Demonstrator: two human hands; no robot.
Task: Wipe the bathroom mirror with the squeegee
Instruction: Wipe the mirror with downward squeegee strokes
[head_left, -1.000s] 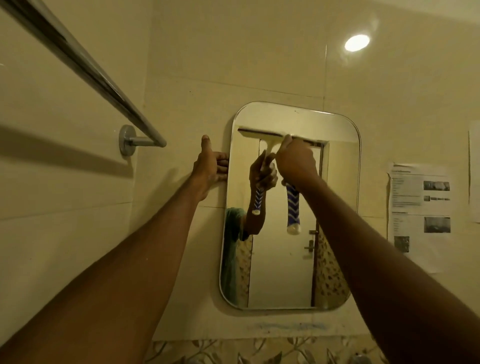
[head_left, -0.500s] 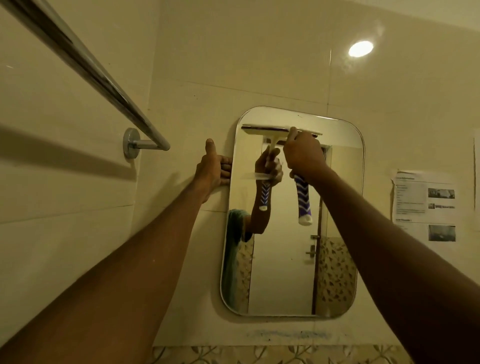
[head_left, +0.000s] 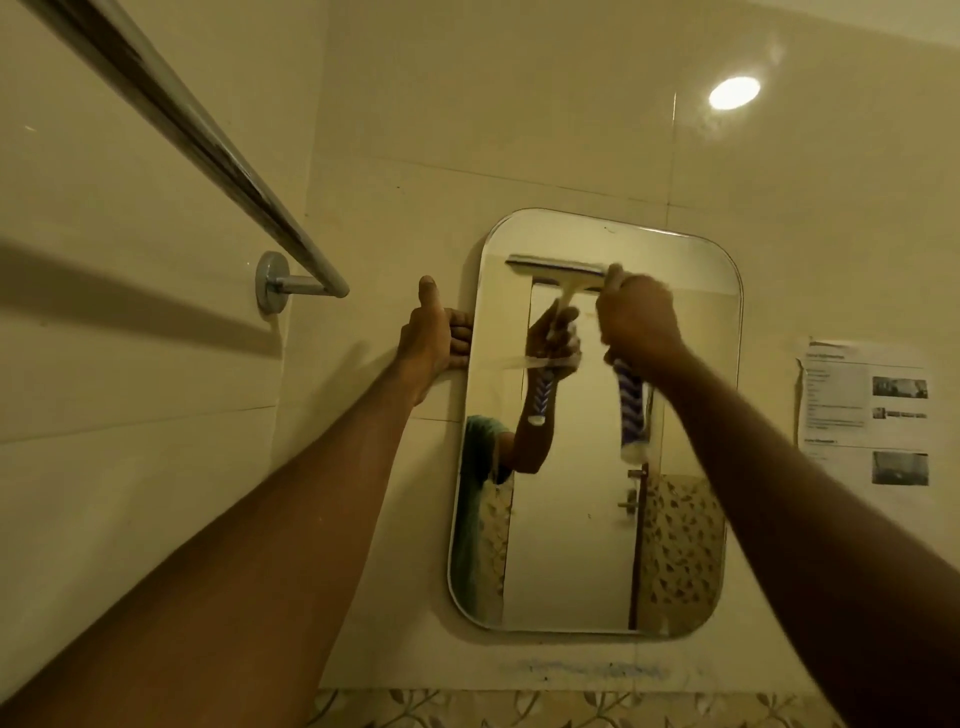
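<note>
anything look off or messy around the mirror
Two things stand out. A bluish smear runs along the wall just below the mirror, like a stain. The paper notice to the mirror's right hangs wrinkled, its left edge curling.

Right hand (head_left: 636, 322) has carried the squeegee (head_left: 556, 270) slightly upward on the mirror (head_left: 675, 519), apparently tilting its blurred handle rightward.

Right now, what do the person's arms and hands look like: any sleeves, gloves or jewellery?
Both arms are bare from the edge of the picture to the wrist, with no sleeve over either forearm. The left hand and right hand wear no gloves, and no watch, ring or band shows at the wrists. In the mirror, a short teal sleeve covers the reflected shoulder. The right hand is slightly blurred.
</note>
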